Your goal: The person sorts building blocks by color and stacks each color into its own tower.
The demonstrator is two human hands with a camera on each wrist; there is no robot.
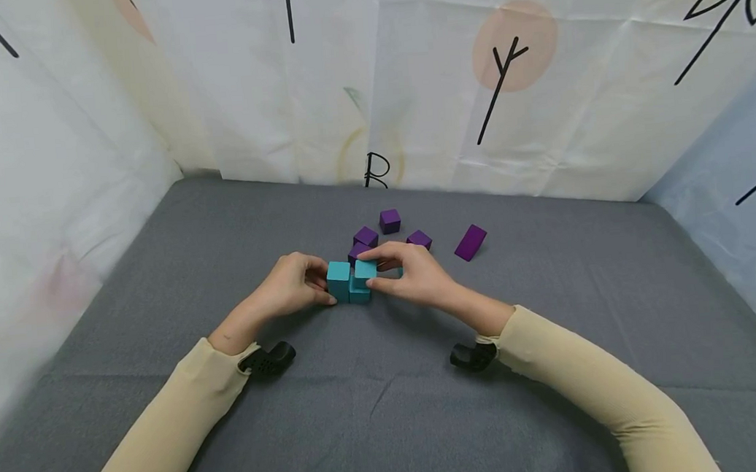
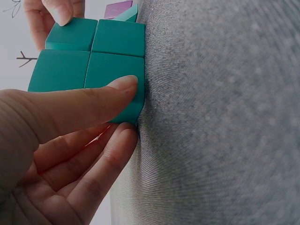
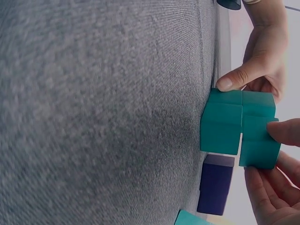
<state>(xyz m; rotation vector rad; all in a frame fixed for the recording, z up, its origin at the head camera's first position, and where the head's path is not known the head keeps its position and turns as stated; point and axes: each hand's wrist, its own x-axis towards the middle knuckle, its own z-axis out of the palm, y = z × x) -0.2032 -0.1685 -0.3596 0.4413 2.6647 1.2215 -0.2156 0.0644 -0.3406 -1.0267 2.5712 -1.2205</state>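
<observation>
Teal blocks stand two high and two wide on the grey cloth, between both hands. My left hand (image 1: 292, 284) holds the left column (image 1: 339, 282) from its outer side. In the left wrist view, the thumb presses the face of the lower left block (image 2: 115, 70), with fingers bent beside it. My right hand (image 1: 417, 276) pinches the upper right block (image 3: 260, 147) between thumb and fingers. That block sits slightly askew over the lower right block (image 3: 220, 129), a thin gap showing between them in the right wrist view.
Several purple cubes (image 1: 390, 221) lie just behind the teal blocks. A flat purple block (image 1: 471, 243) lies further right. Another teal piece (image 3: 190, 218) is partly hidden by the right hand in the head view. A patterned white curtain (image 1: 426, 79) hangs behind the table (image 1: 377, 411).
</observation>
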